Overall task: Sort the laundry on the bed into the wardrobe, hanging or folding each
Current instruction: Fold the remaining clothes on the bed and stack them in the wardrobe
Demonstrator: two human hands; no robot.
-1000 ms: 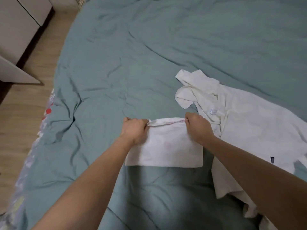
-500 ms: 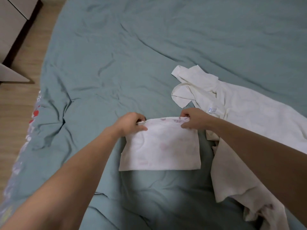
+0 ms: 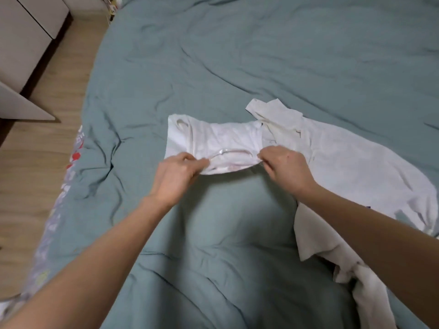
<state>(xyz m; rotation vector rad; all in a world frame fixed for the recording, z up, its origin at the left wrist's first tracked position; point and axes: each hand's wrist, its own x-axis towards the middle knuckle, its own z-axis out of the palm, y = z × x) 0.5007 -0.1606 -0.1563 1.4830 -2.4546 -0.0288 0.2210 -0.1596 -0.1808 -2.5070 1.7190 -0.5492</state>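
- I see the small garment lying on the bed, near its middle.
- The left hand holds the garment's near edge at the left; the right hand holds it at the right.
- A larger garment lies just right of the small one, touching it.
- The floor runs left of the bed.
- A cabinet stands on the floor at far left.

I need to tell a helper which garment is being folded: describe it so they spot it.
On the wrinkled teal bedspread, find the left hand and right hand. They pinch the small white cotton top; the larger cream shirt beside it lies unheld.
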